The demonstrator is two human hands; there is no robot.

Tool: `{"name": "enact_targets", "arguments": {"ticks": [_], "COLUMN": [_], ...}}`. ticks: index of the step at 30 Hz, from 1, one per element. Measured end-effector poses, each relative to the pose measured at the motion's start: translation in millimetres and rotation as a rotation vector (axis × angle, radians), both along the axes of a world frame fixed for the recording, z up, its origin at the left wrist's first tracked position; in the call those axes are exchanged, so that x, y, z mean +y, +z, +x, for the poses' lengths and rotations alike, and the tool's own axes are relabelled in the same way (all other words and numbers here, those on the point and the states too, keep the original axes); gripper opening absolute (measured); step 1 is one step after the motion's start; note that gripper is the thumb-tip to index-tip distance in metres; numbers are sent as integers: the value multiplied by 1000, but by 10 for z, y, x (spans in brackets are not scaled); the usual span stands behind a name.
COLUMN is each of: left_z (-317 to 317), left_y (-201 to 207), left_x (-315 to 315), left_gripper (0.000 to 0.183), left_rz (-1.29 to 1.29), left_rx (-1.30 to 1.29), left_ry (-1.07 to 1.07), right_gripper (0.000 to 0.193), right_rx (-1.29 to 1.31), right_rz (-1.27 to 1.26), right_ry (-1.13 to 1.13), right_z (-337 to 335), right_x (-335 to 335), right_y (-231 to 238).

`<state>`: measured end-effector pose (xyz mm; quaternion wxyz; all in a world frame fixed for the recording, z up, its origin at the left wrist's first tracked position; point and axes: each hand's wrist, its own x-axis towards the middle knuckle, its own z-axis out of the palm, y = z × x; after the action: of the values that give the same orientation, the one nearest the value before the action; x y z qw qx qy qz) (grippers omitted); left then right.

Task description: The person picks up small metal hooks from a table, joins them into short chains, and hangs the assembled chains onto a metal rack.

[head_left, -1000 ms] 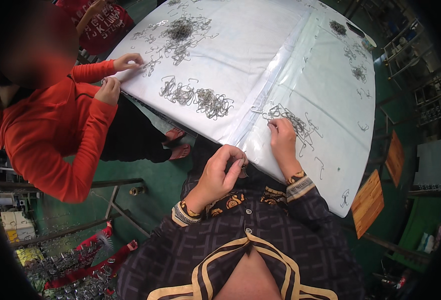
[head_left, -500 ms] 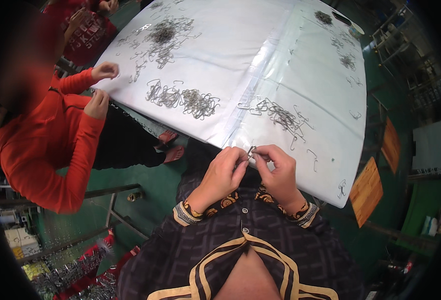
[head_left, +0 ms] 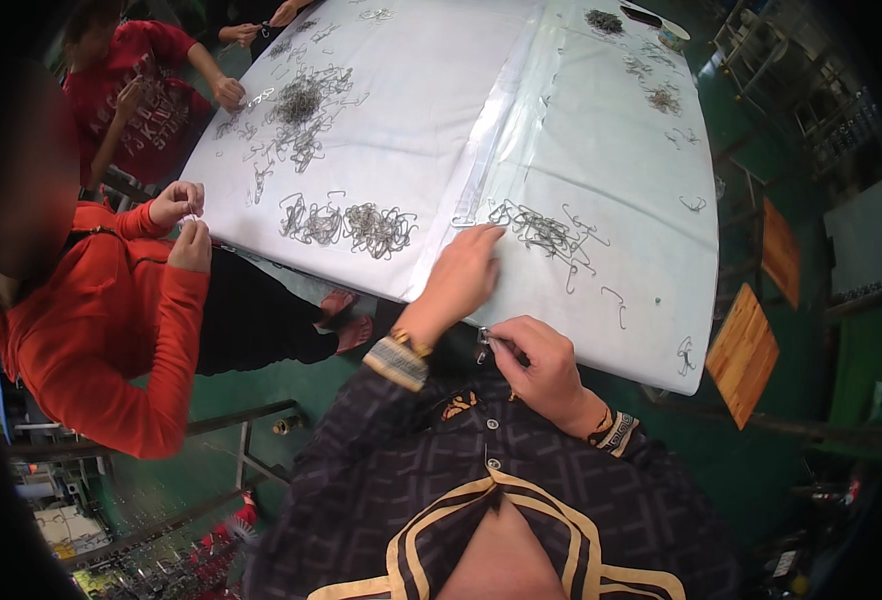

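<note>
My left hand (head_left: 466, 268) lies palm down over the table's near edge, its fingers stretched toward a loose pile of bent wire hooks (head_left: 546, 232). The fingertips are at the left end of this pile, and I see nothing held in them. Just off the near edge of the white-covered table (head_left: 561, 320), my right hand (head_left: 541, 365) is closed in a pinch. A small metal hook (head_left: 483, 338) sticks out from its thumb and forefinger; whether it is one piece or two linked together I cannot make out.
More hook piles lie on the table, one at near left (head_left: 376, 230) and one farther back (head_left: 301, 105). A person in an orange-red top (head_left: 101, 330) works at the left edge, with others beyond. At far right are a dark phone (head_left: 642, 17) and a cup (head_left: 673, 37). Wooden boards (head_left: 743, 355) stand right.
My hands were together over the small metal piece; the left has moved up onto the table toward the pile. The right, still pinching metal, is slightly lower. My view has shifted somewhat.
</note>
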<state>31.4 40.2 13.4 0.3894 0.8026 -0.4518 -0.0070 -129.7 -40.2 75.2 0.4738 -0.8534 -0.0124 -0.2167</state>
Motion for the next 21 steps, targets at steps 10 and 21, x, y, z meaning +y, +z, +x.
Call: {"name": "enact_targets", "arguments": {"ticks": [10,21], "left_z": [-120,191], "left_y": [-131,66], "left_x": [-424,173], "left_gripper": [39,16], "left_rz": [267,181], "left_rx": [-362,-208], "left_ry": [-123,119], "right_gripper": [15,14], "right_rx": [-55,-63], "right_rz": [2,27], "right_ry": [61,88], "right_z": [-4,65], "right_x": [53,46], "right_y": [12,-51]}}
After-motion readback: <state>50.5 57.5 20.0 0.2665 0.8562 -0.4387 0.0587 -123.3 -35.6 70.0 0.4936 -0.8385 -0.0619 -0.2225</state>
